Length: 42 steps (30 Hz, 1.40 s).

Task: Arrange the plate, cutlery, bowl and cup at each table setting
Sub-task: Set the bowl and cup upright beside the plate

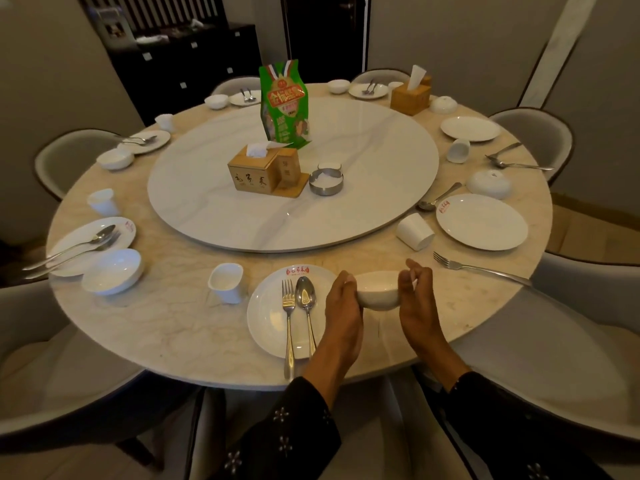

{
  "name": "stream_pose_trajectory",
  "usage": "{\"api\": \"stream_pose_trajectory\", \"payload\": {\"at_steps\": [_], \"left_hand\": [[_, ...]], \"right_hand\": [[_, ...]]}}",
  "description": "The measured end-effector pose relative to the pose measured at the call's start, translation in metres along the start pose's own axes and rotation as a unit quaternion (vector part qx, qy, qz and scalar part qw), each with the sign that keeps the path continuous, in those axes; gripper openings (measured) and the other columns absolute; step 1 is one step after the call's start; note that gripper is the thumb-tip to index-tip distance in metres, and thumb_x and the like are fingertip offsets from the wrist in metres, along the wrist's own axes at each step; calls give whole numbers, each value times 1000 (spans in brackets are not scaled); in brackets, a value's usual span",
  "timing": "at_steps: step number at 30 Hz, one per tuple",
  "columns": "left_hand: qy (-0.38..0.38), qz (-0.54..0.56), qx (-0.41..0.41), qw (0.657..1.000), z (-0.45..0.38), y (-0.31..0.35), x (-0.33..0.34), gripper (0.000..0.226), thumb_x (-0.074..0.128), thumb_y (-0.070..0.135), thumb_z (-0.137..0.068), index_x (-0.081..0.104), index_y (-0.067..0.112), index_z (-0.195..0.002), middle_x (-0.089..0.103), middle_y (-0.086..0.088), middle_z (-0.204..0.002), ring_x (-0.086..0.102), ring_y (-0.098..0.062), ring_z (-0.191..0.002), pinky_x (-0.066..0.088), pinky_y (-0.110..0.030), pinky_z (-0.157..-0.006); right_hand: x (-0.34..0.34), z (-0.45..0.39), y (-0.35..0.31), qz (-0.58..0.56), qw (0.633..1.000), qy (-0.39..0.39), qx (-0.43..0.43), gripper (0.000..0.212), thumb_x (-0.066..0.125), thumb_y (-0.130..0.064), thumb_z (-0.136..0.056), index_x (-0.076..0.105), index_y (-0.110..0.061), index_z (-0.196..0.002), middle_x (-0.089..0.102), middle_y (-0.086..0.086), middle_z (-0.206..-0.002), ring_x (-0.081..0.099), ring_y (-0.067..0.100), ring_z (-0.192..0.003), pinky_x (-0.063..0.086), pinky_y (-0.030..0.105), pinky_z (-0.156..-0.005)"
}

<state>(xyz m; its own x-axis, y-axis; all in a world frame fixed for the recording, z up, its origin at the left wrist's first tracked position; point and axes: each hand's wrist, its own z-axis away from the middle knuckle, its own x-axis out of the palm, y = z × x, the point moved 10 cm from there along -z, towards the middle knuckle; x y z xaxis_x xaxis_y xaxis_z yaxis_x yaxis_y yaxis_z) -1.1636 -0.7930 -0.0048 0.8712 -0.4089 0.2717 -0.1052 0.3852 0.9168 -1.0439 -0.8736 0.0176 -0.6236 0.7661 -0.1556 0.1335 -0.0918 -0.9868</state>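
Note:
A white bowl (pixel 378 292) is held upright between my left hand (pixel 343 306) and my right hand (pixel 417 299), just right of the near plate (pixel 268 317). A fork (pixel 288 317) and a spoon (pixel 307 306) lie side by side on that plate. A white cup (pixel 227 283) stands left of it. At the setting to the right, a plate (pixel 481 221) lies bare, a cup (pixel 414 231) lies on its side, a fork (pixel 478 268) and a spoon (pixel 438 199) rest loose on the table, and a bowl (pixel 488 183) sits upside down.
A round marble table (pixel 166 320) carries a turntable (pixel 363 188) with a tissue box (pixel 254 171), an ashtray (pixel 326 180) and a green bag (pixel 285 105). More settings ring the table, with a plate (pixel 86 244) and bowl (pixel 112 271) at left. Grey chairs surround it.

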Motion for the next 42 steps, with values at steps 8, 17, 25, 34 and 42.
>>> {"api": "stream_pose_trajectory", "payload": {"at_steps": [8,17,25,34,42], "left_hand": [[21,-151,32,988,20,-18,-28,46,40,23,-103,34,19,-148,43,-5,-147,43,-24,-133,40,-46,-110],[118,-265,97,952,19,16,-60,31,50,18,-99,54,20,-129,56,-3,-133,52,-19,-122,44,-35,-103],[319,-276,57,905,23,29,-208,29,59,12,-92,52,12,-120,52,-10,-121,55,-29,-112,48,-37,-94],[204,-293,-51,933,8,4,-214,44,60,11,-92,49,12,-135,62,-15,-122,64,-30,-105,55,-47,-91],[186,-299,-36,935,4,6,-214,43,62,6,-89,55,15,-130,64,-11,-121,62,-28,-107,57,-45,-88]], "right_hand": [[-3,27,64,42,983,14,175,45,26,-38,-104,43,-14,-138,50,15,-136,51,32,-120,47,48,-100],[-17,12,61,129,976,75,161,37,34,-20,-104,49,-8,-136,55,16,-131,53,34,-118,48,42,-94],[-23,-3,77,131,964,103,205,39,35,-20,-103,48,-8,-138,52,18,-136,48,36,-124,41,46,-104],[-18,-7,84,111,960,126,222,38,41,-19,-101,51,-9,-137,54,17,-135,51,36,-122,43,40,-98],[-19,-5,85,92,962,126,222,39,48,-19,-98,52,-11,-136,57,13,-134,58,35,-114,52,44,-93]]}}
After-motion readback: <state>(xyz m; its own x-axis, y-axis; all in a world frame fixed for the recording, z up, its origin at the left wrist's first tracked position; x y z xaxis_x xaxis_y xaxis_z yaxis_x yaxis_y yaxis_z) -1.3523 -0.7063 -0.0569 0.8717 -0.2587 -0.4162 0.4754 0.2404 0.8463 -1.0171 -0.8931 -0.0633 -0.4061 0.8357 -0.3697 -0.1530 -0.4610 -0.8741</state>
